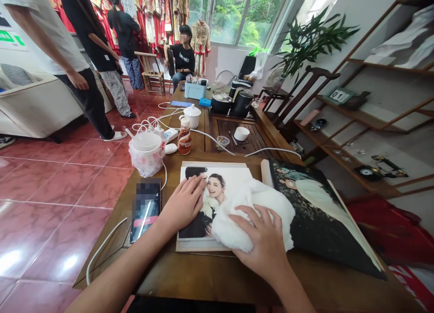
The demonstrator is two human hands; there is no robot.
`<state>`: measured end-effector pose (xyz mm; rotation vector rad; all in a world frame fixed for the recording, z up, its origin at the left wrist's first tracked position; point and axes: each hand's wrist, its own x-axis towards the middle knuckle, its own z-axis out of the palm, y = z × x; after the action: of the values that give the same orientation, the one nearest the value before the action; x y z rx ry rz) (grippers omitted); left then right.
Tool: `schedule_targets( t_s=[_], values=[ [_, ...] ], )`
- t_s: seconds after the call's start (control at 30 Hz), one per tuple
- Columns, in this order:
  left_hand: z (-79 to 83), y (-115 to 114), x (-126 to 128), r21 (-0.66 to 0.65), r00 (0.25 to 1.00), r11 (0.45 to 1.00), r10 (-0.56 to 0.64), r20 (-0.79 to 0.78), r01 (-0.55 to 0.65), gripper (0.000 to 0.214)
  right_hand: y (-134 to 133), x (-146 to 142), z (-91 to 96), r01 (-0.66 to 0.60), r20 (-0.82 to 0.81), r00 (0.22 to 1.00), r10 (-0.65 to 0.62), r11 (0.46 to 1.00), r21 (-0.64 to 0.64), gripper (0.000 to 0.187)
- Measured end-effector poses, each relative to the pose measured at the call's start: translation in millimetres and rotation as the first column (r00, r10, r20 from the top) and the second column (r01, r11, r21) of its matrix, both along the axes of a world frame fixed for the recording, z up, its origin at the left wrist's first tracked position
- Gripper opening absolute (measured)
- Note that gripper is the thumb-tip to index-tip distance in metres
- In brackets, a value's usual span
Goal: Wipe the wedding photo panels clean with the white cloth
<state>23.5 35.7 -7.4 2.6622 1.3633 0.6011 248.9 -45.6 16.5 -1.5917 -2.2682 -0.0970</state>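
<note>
My left hand (185, 202) lies flat, fingers stretched out, on the left part of a photo print (195, 227) showing two people. Under that print a pale board (203, 245) sticks out at its near and far edges. My right hand (262, 236) is curled over a bunched white fluffy cloth (251, 195), fingers apart and pressing into it. The cloth covers the right side of the print and touches a dark photo album (325, 213) lying to the right. Left of my left forearm, a phone (145, 211) rests with its screen lit.
Behind the print stand a bagged white tub (146, 152), a Nescafe bottle (185, 137), a lidded white cup (192, 115) and loose white cables. A tea tray (220, 123) holds a small white bowl (241, 133). Shelves line the right; several people are in the background.
</note>
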Motion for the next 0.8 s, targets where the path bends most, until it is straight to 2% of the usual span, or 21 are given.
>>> schedule_targets(
  t_s=[0.2, 0.57, 0.67, 0.8],
  values=[
    [1.3, -1, -3, -0.007, 0.999, 0.999, -0.04, -0.021, 0.039, 0.043, 9, 7, -1.6, -0.009, 0.009, 1.0, 0.009, 1.0, -0.025, 0.042],
    [-0.2, -6, -3, 0.001, 0.999, 1.0, -0.03, -0.018, 0.03, 0.044, 57, 23, -8.3, 0.12, 0.076, 0.989, -0.129, 0.986, 0.115, 0.037],
    [-0.2, -5, -4, 0.004, 0.999, 1.0, -0.029, -0.025, 0.029, 0.044, 56, 19, -6.9, 0.132, 0.064, 0.988, -0.141, 0.983, 0.126, 0.034],
    [1.7, -4, -3, 0.004, 0.999, 1.0, -0.03, -0.043, 0.03, 0.045, 37, 9, -2.9, 0.108, 0.06, 0.992, -0.114, 0.99, 0.091, 0.035]
  ],
)
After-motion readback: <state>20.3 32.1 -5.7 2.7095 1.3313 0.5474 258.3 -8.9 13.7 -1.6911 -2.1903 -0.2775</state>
